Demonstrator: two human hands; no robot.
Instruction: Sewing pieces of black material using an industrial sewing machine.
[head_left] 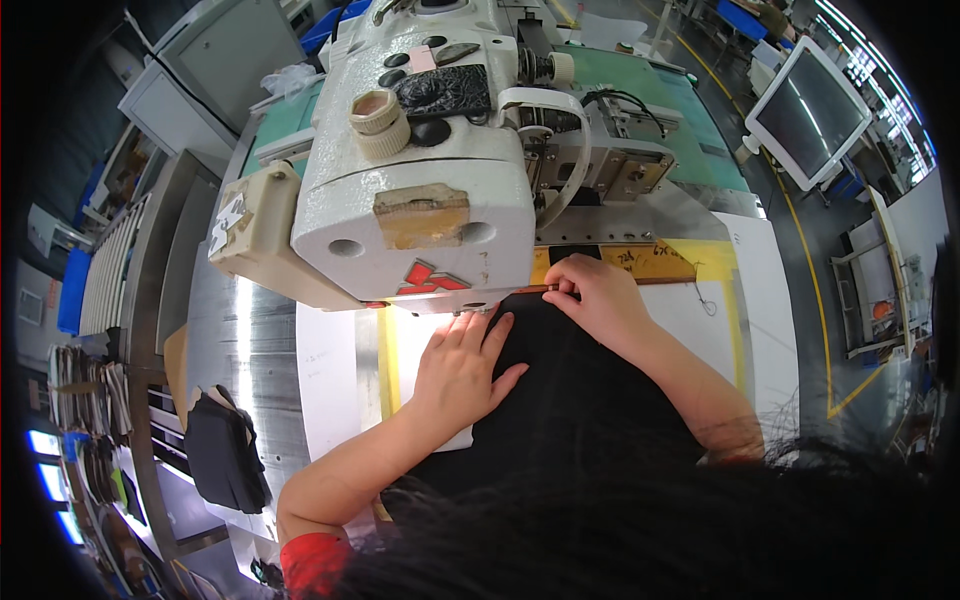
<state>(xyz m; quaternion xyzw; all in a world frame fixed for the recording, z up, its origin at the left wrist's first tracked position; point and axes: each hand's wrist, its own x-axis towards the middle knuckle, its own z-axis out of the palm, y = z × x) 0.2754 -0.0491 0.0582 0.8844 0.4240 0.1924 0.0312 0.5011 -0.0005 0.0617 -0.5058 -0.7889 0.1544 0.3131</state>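
A black cloth [580, 400] lies in front of me below the head of a white industrial sewing machine [420, 215]. My left hand [462, 365] rests flat on the cloth's left part, fingers spread, its fingertips close under the machine head. At the cloth's far edge, my right hand [598, 298] is closed in a pinch, thumb against forefinger. The edge appears to be between them, partly hidden by the fingers. Just beyond that hand runs a yellow-brown marked bar [650, 262]. White sheets [330, 380] with yellow tape strips lie under the cloth.
A folded dark cloth [225, 450] sits on the metal table [245, 340] at the left. A monitor [810, 113] stands at the far right. The metal plate and brackets [630, 170] of the machine lie beyond the bar. Shelves with stacked pieces [90, 385] are at the far left.
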